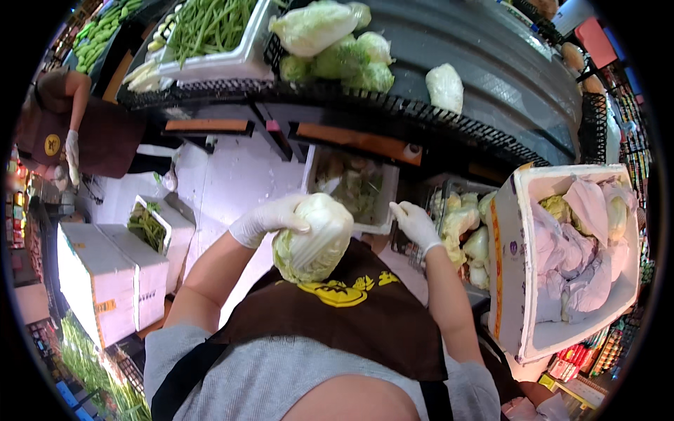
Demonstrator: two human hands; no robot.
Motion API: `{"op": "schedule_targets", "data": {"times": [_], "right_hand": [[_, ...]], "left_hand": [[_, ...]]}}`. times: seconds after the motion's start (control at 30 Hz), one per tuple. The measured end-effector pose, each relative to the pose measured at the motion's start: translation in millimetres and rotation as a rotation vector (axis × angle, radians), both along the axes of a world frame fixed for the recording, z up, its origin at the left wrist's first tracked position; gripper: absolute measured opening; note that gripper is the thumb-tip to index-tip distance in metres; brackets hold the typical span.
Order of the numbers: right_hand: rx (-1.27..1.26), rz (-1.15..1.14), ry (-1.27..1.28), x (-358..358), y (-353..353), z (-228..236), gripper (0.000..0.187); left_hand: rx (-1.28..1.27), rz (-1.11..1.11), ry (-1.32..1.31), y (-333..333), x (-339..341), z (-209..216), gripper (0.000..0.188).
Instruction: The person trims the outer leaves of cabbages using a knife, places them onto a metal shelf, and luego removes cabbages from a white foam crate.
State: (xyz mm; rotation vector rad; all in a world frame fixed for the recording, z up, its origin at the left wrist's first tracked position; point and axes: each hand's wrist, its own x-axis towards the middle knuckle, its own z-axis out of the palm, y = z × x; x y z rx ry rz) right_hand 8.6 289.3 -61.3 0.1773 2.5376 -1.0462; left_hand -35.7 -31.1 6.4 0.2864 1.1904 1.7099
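Note:
In my gloved left hand (270, 219) is a pale napa cabbage (319, 235), gripped from its left side in front of my brown apron (337, 309). Its white leaf ribs face up and its yellow-green leaves hang lower. To the right, my gloved right hand (418, 226) is apart from the cabbage, fingers drawn together in a pinch; whether they hold anything is too small to tell. Below that hand's level, a white bin (385, 226) contains leafy scraps. More cabbages (330, 45) are heaped on the grey display shelf (512, 70), with a single cabbage (444, 89) standing off to their right.
At my right stands a white foam box (511, 274) of paper-wrapped cabbages, beside a crate of pale vegetables (467, 235). White boxes (116, 281) are stacked at left. Green beans (214, 24) fill a tray at the back. A co-worker in a brown apron (105, 140) is at far left.

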Motion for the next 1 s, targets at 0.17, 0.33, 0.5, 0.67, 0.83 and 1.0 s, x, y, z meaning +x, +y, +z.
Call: {"op": "schedule_targets", "data": {"times": [0.17, 0.33, 0.5, 0.67, 0.83, 1.0], "right_hand": [[-0.165, -0.170, 0.049, 13, -7, 9, 0.040], [-0.415, -0.380, -0.079, 33, 8, 10, 0.039], [-0.530, -0.515, -0.056, 37, 0, 18, 0.040], [-0.543, -0.528, 0.006, 55, -2, 26, 0.037], [-0.617, -0.666, -0.017, 82, 0, 25, 0.035], [-0.476, -0.782, -0.001, 109, 14, 26, 0.044]], "left_hand": [[0.106, 0.483, -0.148, -28, -9, -43, 0.073], [0.151, 0.649, -0.057, -21, -85, -13, 0.059], [0.083, 0.628, 0.350, 57, -174, 60, 0.056], [0.155, 0.837, 0.456, 148, -259, 68, 0.049], [-0.178, 0.970, 0.823, 219, -324, 39, 0.047], [-0.181, 0.569, 0.343, 259, -312, -4, 0.084]]}}
